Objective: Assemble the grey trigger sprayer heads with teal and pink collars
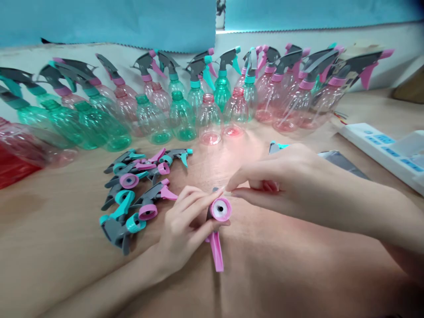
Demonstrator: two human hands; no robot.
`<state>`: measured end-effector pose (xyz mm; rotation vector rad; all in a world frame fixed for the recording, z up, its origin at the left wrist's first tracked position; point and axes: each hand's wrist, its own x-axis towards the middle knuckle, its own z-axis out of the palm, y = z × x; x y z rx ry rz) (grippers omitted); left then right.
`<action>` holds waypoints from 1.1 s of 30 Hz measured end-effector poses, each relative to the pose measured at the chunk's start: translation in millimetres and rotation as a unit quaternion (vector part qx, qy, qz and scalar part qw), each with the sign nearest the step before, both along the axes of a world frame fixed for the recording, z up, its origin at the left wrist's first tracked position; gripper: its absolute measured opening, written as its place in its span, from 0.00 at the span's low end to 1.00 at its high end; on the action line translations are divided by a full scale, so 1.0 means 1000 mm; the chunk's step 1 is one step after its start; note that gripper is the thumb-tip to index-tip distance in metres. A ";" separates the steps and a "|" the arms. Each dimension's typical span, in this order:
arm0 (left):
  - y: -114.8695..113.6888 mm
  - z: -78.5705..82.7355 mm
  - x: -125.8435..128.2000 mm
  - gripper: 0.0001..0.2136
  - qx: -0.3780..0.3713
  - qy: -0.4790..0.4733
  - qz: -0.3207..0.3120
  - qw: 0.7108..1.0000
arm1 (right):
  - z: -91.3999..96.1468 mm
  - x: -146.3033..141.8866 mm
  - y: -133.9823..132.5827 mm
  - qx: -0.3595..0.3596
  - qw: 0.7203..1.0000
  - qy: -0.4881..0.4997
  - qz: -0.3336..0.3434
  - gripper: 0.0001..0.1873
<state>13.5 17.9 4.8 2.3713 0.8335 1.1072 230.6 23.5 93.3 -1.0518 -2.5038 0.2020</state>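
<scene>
My left hand [185, 221] is closed around a grey and pink trigger sprayer head [216, 251]. Its pink collar faces me, showing a white insert with a dark hole, and the pink trigger points down. From the right, my right hand [281, 181] reaches in with thumb and forefinger pinched together beside the collar. Whatever sits between those fingertips is too small to name; something reddish shows under its curled fingers. Left of my left hand lies a pile of loose sprayer heads [147, 212] in grey with pink or teal parts.
Behind my hands stand rows of clear pink and green bottles, some with sprayer heads, others uncapped like this green bottle [182, 117]. A white power strip [380, 148] lies at right, a dark flat object [344, 163] behind my right hand. Something red [16, 159] is at far left.
</scene>
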 end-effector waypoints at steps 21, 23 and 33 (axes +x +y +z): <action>0.025 0.020 0.055 0.14 -0.091 0.089 0.053 0.990 | 0.041 0.050 0.007 -0.016 0.998 -0.015 -0.062 0.09; 0.034 0.027 0.065 0.12 -0.041 0.127 0.014 0.991 | 0.042 0.053 0.005 0.004 0.997 0.004 -0.081 0.09; 0.034 0.025 0.097 0.10 0.053 0.252 -0.215 0.942 | 0.045 0.061 0.004 0.022 0.994 0.012 -0.104 0.09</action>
